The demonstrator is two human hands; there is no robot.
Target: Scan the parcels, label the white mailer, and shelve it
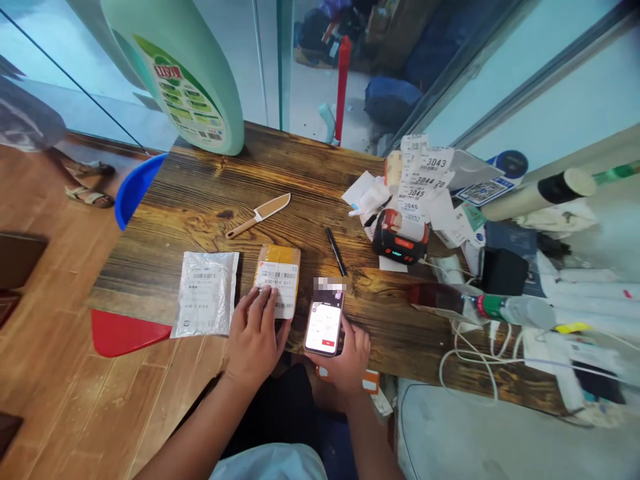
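Observation:
My left hand (256, 333) is on a small boxed parcel (286, 293) with yellow tape and a white shipping label. Its fingers rest on the label and the thumb lies along the near edge, gripping it; the parcel's near left corner is hidden. In my right hand (349, 353) is a smartphone (324, 323) with a lit white page and a red button, held by its lower right side. A white plastic mailer bag (207, 293) with a printed label lies left of my left hand. Beyond the phone is a black pen (336, 251).
A knife in a brown sheath (260, 215) lies beyond the parcels. A large green detergent bottle (185, 80) stands at the far left. On the right are a label printer (400, 237) with numbered labels, a lying drink bottle (520, 311) and white cables (470, 357).

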